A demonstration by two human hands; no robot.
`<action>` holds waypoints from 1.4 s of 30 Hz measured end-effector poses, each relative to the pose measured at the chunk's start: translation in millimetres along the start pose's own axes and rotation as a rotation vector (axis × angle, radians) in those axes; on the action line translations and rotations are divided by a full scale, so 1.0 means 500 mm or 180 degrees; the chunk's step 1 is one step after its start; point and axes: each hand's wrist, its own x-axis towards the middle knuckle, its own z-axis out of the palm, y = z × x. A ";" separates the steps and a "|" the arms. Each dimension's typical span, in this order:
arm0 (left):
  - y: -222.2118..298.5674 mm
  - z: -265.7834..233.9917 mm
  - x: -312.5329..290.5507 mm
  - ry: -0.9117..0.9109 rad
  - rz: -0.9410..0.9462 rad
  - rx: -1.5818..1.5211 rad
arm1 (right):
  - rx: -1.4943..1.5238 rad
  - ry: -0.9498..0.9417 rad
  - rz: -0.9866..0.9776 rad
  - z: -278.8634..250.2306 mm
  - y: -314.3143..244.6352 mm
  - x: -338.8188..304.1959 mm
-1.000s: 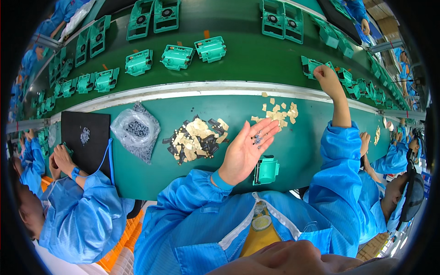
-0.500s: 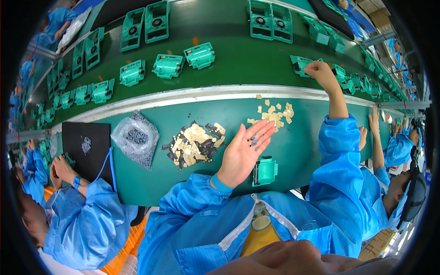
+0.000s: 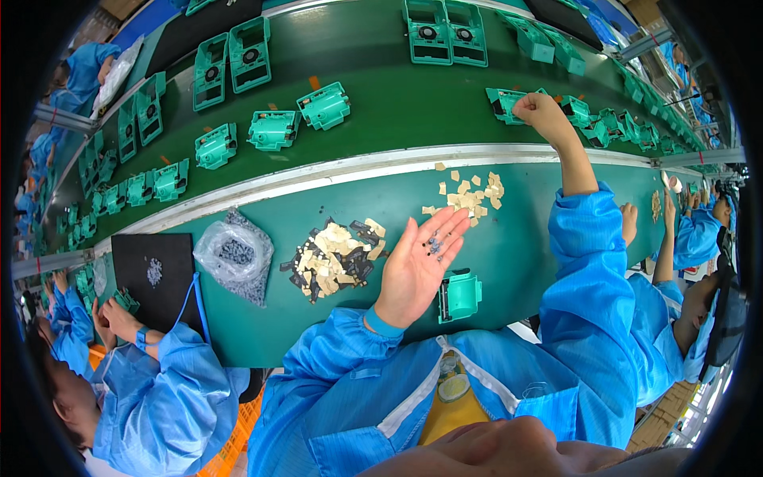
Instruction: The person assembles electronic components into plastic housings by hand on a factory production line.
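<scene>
My left hand (image 3: 417, 266) is held palm up above the green table, fingers stretched out. Several small grey-blue parts (image 3: 434, 246) and tiny dark bits lie loose on its palm and fingers. My right hand (image 3: 540, 115) reaches far forward over the belt, thumb and fingertips pinched together at the right side of a green plastic housing (image 3: 503, 103). Whatever is between those fingertips is hidden. Beside my left wrist, near the table's front edge, stands another green housing (image 3: 461, 296), its hollow side showing.
Beyond a white rail (image 3: 334, 171) runs the belt with rows of green housings (image 3: 274, 129). On the table are beige and black scraps (image 3: 334, 254), beige pieces (image 3: 477, 195) and a clear bag of grey parts (image 3: 236, 254). Co-workers sit on both sides; a black mat (image 3: 151, 278) lies left.
The housings on the belt have shifted left. My right hand has moved slightly left along with the housing there, still pinched. My left palm stays nearly in place, its small parts now closer together.
</scene>
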 end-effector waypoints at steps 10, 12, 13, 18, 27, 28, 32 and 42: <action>0.005 -0.044 -0.014 -0.0030 -0.0099 -0.0358 | -0.0118 0.0365 -0.0498 0.061 -0.084 -0.108; 0.007 -0.053 -0.015 -0.0057 -0.0131 -0.0402 | 0.0434 0.0049 -0.0641 0.107 -0.150 -0.192; 0.007 -0.056 -0.016 -0.0034 -0.0111 -0.0406 | 0.0428 -0.0226 -0.0976 0.133 -0.177 -0.232; -0.002 -0.050 -0.014 -0.0013 -0.0091 -0.0355 | 0.0167 -0.0663 -0.1320 0.193 -0.245 -0.362; -0.006 -0.044 -0.030 -0.0235 -0.0188 -0.0255 | 0.0074 -0.0396 -0.1227 0.201 -0.244 -0.408; -0.005 -0.043 -0.032 -0.0235 -0.0185 -0.0256 | -0.0030 -0.0423 -0.1375 0.199 -0.248 -0.410; -0.007 -0.042 -0.034 -0.0223 -0.0171 -0.0189 | -0.0184 -0.0382 -0.1562 0.206 -0.252 -0.419; -0.010 -0.054 -0.016 -0.0171 -0.0109 -0.0288 | -0.0928 -0.0071 -0.2173 0.240 -0.243 -0.413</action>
